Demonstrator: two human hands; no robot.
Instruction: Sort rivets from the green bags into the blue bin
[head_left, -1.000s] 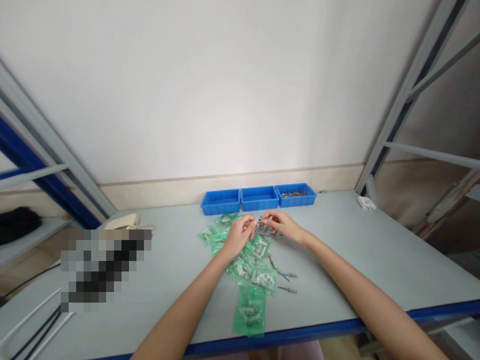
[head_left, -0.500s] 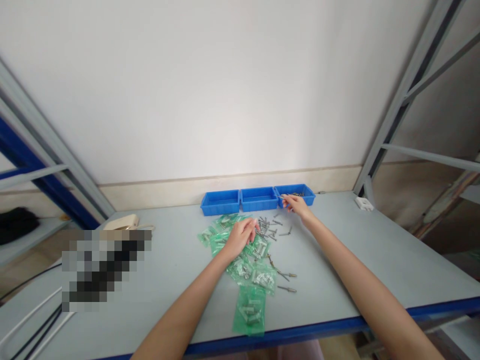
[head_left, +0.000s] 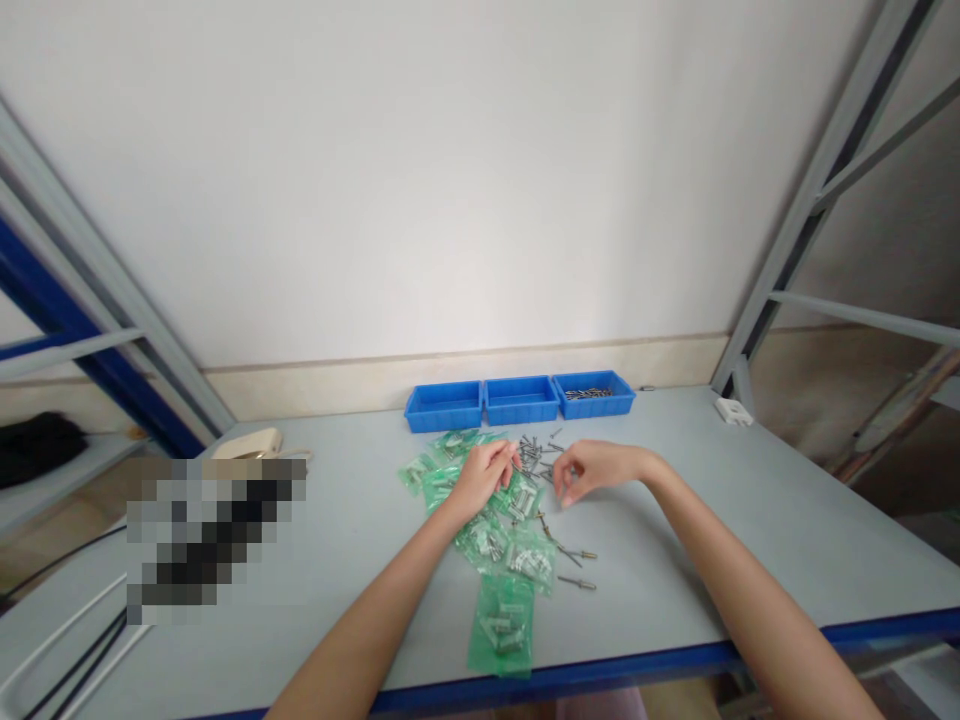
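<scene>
My left hand (head_left: 486, 478) rests over green plastic bags (head_left: 501, 622) of small metal and pale parts, beside a pile of thin grey screw-like pieces (head_left: 531, 452). Its fingers are closed together, and whatever they hold is hidden. My right hand (head_left: 589, 470) hovers just right of that pile, fingers curved down with a gap between thumb and forefinger; nothing shows in it. Nearer the front edge lie several loose rivet-like pins (head_left: 576, 583), each thin with a thicker end. Similar metal pieces (head_left: 589, 394) fill the bottom of the right blue bin (head_left: 600, 408).
Left blue bin (head_left: 444, 418) and middle blue bin (head_left: 521, 412) stand in a row with the right one near the wall. A white block (head_left: 733, 411) sits at the right, a pale box (head_left: 247, 444) and cables (head_left: 75, 650) at the left. Metal frame posts (head_left: 810, 210) flank the table.
My right hand has come back from the right blue bin toward me, down beside the loose pieces. The thin piece it held at the bin no longer shows. My left hand has stayed put.
</scene>
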